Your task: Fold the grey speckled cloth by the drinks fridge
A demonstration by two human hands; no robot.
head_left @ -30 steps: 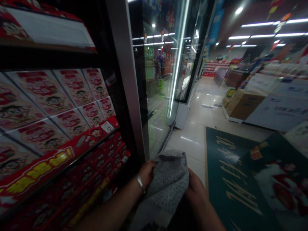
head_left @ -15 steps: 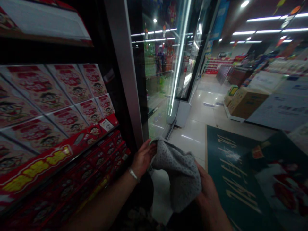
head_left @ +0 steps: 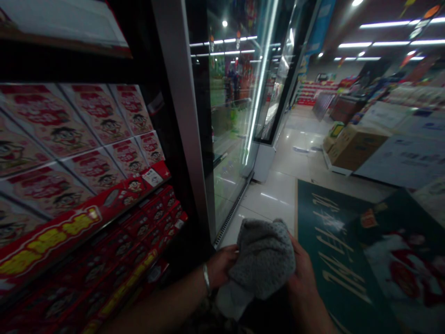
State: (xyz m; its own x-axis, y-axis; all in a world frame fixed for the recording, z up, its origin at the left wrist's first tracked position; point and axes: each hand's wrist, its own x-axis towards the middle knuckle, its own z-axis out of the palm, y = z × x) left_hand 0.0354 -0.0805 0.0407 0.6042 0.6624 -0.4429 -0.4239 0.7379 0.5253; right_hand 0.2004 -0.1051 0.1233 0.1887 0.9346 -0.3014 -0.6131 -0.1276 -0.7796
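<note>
A grey spotted cloth (head_left: 264,260) is bunched between my two hands, low in the middle of the head view. My left hand (head_left: 223,265), with a silver bracelet at the wrist, grips the cloth's left side; its fingertips are partly hidden behind the fabric. On the right edge, my right hand (head_left: 302,269) holds the cloth, the fingers mostly out of sight behind it. A paler end of the fabric hangs down below my left hand. Ahead of the cloth stands a tall glass cooler door (head_left: 232,139) in a metal frame.
Shelves of red and white boxes (head_left: 79,116) rise close on the left. A green floor display with gold lettering (head_left: 333,246) lies to the right. Beyond are stacked cartons (head_left: 361,144) and a tiled floor (head_left: 292,162) running along the cooler.
The cloth has been gathered into a more compact bundle. My left hand has come down and closer to my right hand, along with its side of the cloth.
</note>
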